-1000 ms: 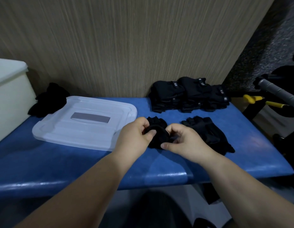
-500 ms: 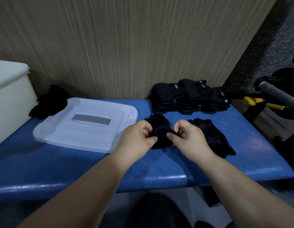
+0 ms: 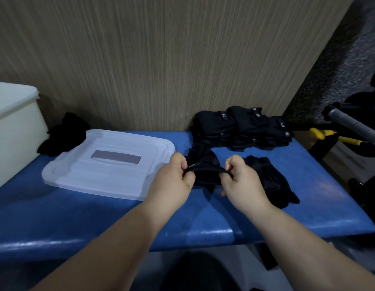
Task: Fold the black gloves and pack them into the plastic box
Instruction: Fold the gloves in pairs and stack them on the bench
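Two hands, left hand [image 3: 174, 182] and right hand [image 3: 243, 182], pinch one black glove [image 3: 205, 172] just above the surface [image 3: 77, 217]; folded gloves [image 3: 241, 127] are stacked behind; a loose glove [image 3: 272, 181] waits; packing into the box [image 3: 14, 127] seems unstarted.

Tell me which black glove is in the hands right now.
The glove stretched between the left hand and right hand, both pinching it. The loose glove to its right and the folded stack behind it are in neither hand.

Quick count: left hand [image 3: 171, 181] plus right hand [image 3: 243, 181], one glove [image 3: 205, 171], one clear lid [image 3: 77, 175] at 9 o'clock, one white box [image 3: 14, 127], three folded stacks [image 3: 245, 120] at 1 o'clock.
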